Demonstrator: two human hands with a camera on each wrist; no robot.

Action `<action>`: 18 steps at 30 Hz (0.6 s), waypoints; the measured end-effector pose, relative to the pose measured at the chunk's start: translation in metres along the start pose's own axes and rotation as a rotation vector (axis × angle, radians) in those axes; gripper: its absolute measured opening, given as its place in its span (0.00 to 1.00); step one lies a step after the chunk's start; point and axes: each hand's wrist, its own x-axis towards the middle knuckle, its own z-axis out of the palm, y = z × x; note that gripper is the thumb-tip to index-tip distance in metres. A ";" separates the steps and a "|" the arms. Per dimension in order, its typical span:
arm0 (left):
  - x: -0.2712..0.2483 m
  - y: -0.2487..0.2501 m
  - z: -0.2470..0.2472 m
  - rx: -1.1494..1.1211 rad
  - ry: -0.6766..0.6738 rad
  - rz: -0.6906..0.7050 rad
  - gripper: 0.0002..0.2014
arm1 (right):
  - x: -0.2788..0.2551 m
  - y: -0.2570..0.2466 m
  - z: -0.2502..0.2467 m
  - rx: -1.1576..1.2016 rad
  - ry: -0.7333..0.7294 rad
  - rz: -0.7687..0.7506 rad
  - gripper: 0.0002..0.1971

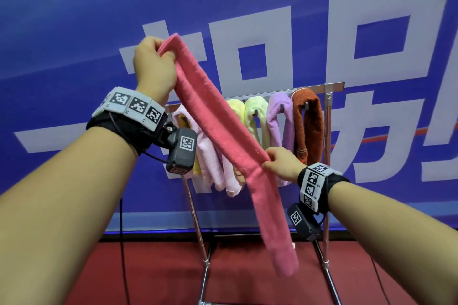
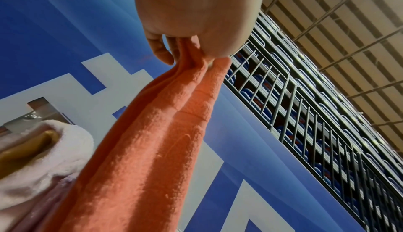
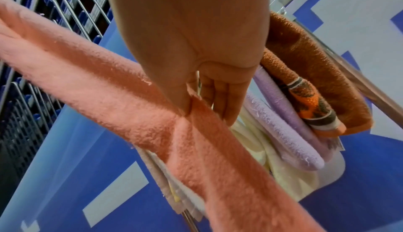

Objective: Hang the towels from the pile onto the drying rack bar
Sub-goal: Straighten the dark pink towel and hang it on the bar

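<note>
A long coral-pink towel (image 1: 218, 126) stretches slantwise in front of the drying rack bar (image 1: 309, 90). My left hand (image 1: 155, 62) grips its upper end, raised above the bar; the left wrist view shows the towel (image 2: 152, 140) bunched between fingers and thumb. My right hand (image 1: 280, 163) pinches the towel near its middle, below the bar, and the right wrist view shows the towel (image 3: 109, 97) held by thumb and fingers. The free lower end hangs toward the floor. Several towels hang on the bar: pale pink (image 1: 208, 156), yellow (image 1: 236, 109), green (image 1: 256, 111), lilac (image 1: 280, 119), rust brown (image 1: 308, 116).
The metal rack stands on thin legs (image 1: 200, 230) on a red floor (image 1: 148, 275), against a blue banner wall (image 1: 99, 20) with white characters. A black cable (image 1: 121, 230) runs down at the left. Railings (image 2: 305, 115) show above the banner.
</note>
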 end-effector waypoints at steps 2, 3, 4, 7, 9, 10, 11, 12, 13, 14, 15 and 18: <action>-0.002 -0.009 -0.006 0.066 0.004 -0.004 0.05 | 0.003 0.001 -0.008 0.007 0.057 0.001 0.06; -0.002 -0.015 -0.009 0.102 -0.003 -0.021 0.03 | 0.004 0.000 -0.015 0.025 0.083 -0.004 0.05; -0.003 -0.023 -0.012 0.143 -0.019 -0.050 0.01 | 0.005 -0.001 -0.021 0.045 0.108 -0.012 0.04; -0.012 -0.053 -0.017 0.276 -0.128 -0.157 0.04 | 0.008 -0.005 -0.039 0.057 0.195 -0.058 0.08; -0.028 -0.069 -0.016 0.388 -0.264 -0.202 0.03 | 0.009 -0.011 -0.050 0.026 0.246 -0.095 0.10; -0.038 -0.077 -0.014 0.448 -0.343 -0.213 0.04 | 0.010 -0.015 -0.055 0.015 0.259 -0.112 0.11; -0.048 -0.084 -0.011 0.500 -0.427 -0.219 0.06 | 0.011 -0.020 -0.060 0.006 0.266 -0.131 0.11; -0.056 -0.092 -0.008 0.540 -0.521 -0.229 0.08 | 0.012 -0.025 -0.064 -0.002 0.276 -0.151 0.11; -0.064 -0.098 -0.004 0.569 -0.615 -0.239 0.09 | 0.013 -0.030 -0.068 -0.008 0.290 -0.173 0.10; -0.071 -0.104 -0.001 0.589 -0.696 -0.250 0.09 | 0.014 -0.035 -0.071 -0.012 0.310 -0.192 0.10; -0.076 -0.109 0.003 0.597 -0.764 -0.254 0.08 | 0.016 -0.039 -0.074 -0.019 0.331 -0.212 0.10; -0.089 -0.115 0.013 0.620 -0.935 -0.215 0.06 | 0.020 -0.049 -0.080 -0.050 0.352 -0.244 0.10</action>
